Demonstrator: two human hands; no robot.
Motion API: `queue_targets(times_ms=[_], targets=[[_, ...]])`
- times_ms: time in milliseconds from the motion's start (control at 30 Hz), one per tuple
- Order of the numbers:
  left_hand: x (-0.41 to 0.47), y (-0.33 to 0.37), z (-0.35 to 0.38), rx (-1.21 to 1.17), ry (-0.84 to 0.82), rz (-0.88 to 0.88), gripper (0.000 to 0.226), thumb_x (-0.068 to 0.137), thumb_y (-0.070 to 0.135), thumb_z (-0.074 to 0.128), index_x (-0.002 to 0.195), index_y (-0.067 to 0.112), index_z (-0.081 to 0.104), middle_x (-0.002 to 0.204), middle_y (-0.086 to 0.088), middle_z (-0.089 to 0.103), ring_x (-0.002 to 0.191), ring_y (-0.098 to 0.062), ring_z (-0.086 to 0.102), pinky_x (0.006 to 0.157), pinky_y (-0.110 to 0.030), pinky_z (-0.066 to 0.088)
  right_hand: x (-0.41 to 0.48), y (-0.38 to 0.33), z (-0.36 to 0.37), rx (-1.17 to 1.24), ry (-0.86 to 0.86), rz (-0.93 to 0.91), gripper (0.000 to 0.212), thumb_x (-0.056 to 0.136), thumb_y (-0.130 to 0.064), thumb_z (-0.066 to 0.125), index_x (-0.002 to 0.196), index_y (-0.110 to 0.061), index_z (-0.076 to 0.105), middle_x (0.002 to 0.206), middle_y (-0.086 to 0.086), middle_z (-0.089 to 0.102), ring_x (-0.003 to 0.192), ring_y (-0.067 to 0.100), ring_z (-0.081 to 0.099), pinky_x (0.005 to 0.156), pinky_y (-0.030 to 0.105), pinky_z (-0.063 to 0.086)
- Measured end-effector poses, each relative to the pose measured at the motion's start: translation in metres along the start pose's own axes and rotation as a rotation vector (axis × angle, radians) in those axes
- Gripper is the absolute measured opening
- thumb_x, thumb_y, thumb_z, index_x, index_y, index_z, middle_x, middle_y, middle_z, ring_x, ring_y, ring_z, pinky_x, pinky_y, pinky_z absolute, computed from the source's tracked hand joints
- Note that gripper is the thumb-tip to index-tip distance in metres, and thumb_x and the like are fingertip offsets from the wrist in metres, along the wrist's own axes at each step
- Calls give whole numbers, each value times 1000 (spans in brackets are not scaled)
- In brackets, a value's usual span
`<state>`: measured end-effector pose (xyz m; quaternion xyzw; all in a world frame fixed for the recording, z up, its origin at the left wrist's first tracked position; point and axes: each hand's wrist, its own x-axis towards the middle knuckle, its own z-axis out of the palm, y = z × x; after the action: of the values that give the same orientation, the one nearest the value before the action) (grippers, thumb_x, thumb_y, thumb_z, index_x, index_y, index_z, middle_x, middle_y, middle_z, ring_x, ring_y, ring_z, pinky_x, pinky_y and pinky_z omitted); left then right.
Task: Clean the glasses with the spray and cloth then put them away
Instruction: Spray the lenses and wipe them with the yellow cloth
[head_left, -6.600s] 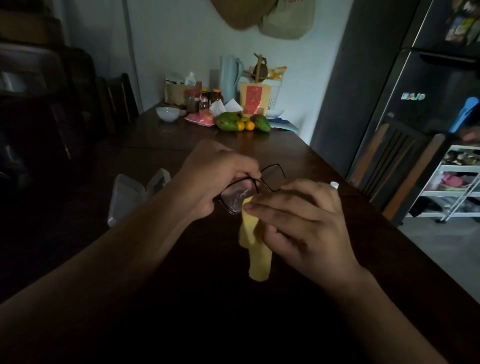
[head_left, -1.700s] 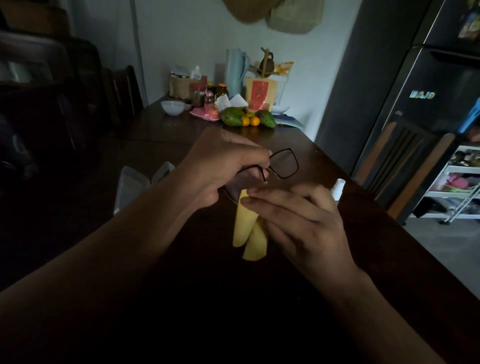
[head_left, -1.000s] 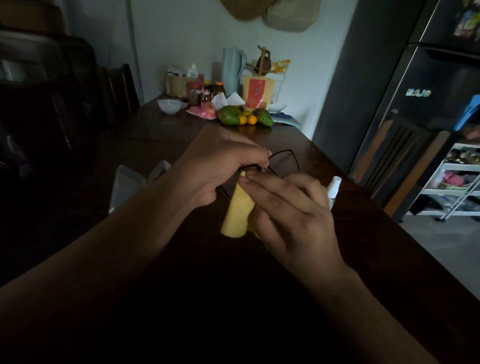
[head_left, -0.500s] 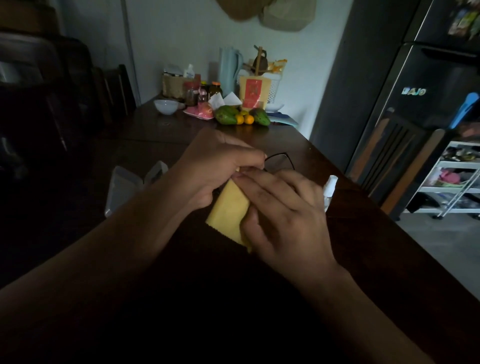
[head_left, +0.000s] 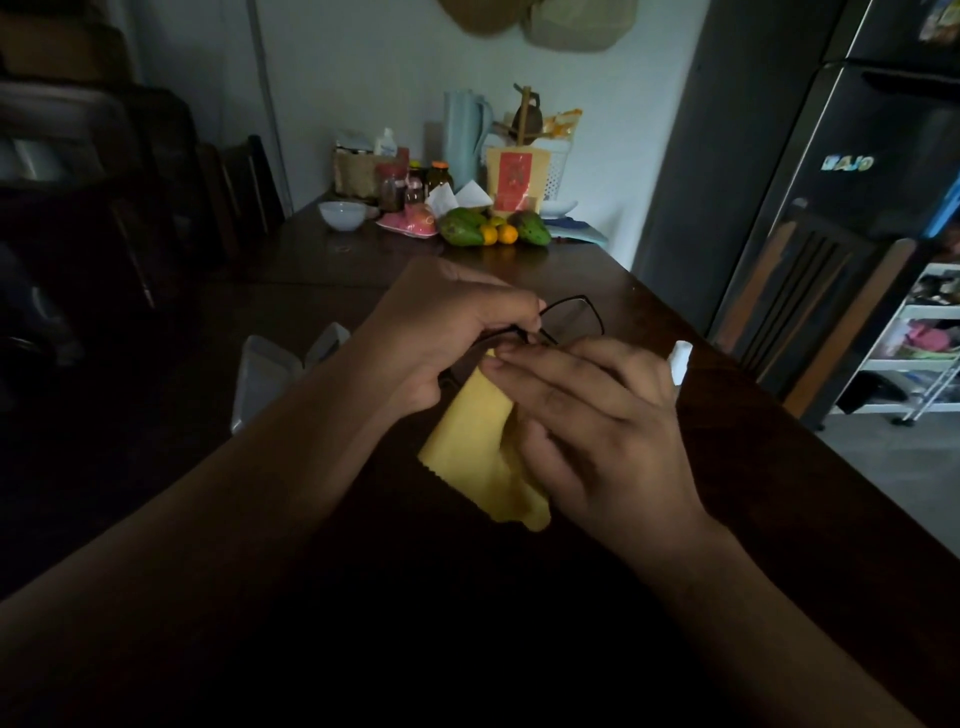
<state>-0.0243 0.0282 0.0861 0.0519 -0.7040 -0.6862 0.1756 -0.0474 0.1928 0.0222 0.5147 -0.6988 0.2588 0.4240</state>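
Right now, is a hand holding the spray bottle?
No, the spray bottle stands on the table beyond the right hand.

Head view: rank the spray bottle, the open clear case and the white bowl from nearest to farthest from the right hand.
1. Spray bottle: just beyond the right hand, on its right side.
2. Open clear case: across on the left, past the left hand.
3. White bowl: at the far end of the table, left of centre.

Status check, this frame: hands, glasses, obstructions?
Left hand grips glasses. Right hand pinches yellow cloth against them. Case open at left, spray bottle behind right hand; nothing blocking.
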Motion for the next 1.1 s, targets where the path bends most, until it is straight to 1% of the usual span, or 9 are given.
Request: queue_targets(times_ms=[100,200,300,400,533,667,800,933,1100], targets=[[0,1,-2,24,7,-8,14,66,5,73,79,0,76,58,-12,66,42,-10,51,42,-13,36,2,-10,7,14,1,-14,35,94,-26,62,128,-24,66,133,-11,63,117,16,58,91,45,44],[0,-1,-1,25,13,-28,14,66,7,74,79,3,77,67,-18,67,42,-9,54,41,-12,37,1,-6,6,23,-25,-72,32,94,-24,65,126,-25,68,132,-11,64,118,16,58,93,43,44],[1,-1,-1,0,2,-34,13,68,4,72,80,0,76,66,-18,68,42,-11,56,39,-13,38,-2,6,-2,62,-38,-96,29,98,-20,59,125,-25,68,132,-11,63,117,17,56,94,44,43],[2,-1,0,12,-1,-6,12,68,2,72,79,-2,75,67,-19,69,50,-15,59,46,-15,42,-2,8,-4,53,13,-39,31,98,-20,53,124,-25,69,130,-11,64,116,18,57,91,49,43],[-2,0,0,46,-13,6,15,66,5,72,79,-2,75,67,-24,65,51,-19,51,48,-16,36,1,-7,6,-17,5,-37,39,90,-21,60,128,-28,67,134,-13,62,120,17,58,92,48,41],[-3,-1,2,37,-13,4,9,67,4,72,74,1,76,87,-30,70,58,-22,57,51,-19,40,0,-3,4,49,20,-90,31,91,-18,65,119,-28,72,127,-13,66,116,17,60,90,48,44],[2,-4,1,36,-15,9,11,66,6,73,76,5,77,72,-19,72,57,-17,62,52,-18,47,-2,6,-3,9,84,-25,30,88,-15,68,114,-28,75,120,-13,69,108,21,64,85,50,45],[3,-2,-2,64,-33,18,15,66,10,73,79,6,77,73,-15,73,63,-18,64,57,-21,47,1,-2,2,-61,78,2,30,91,-29,66,120,-29,71,124,-14,67,111,17,62,87,47,45],[4,0,-4,-7,-41,-9,16,71,5,70,85,0,75,79,-24,71,61,-21,62,50,-19,45,-2,9,-4,-33,51,-24,25,96,-27,66,121,-31,71,125,-17,66,109,17,62,85,49,44]])
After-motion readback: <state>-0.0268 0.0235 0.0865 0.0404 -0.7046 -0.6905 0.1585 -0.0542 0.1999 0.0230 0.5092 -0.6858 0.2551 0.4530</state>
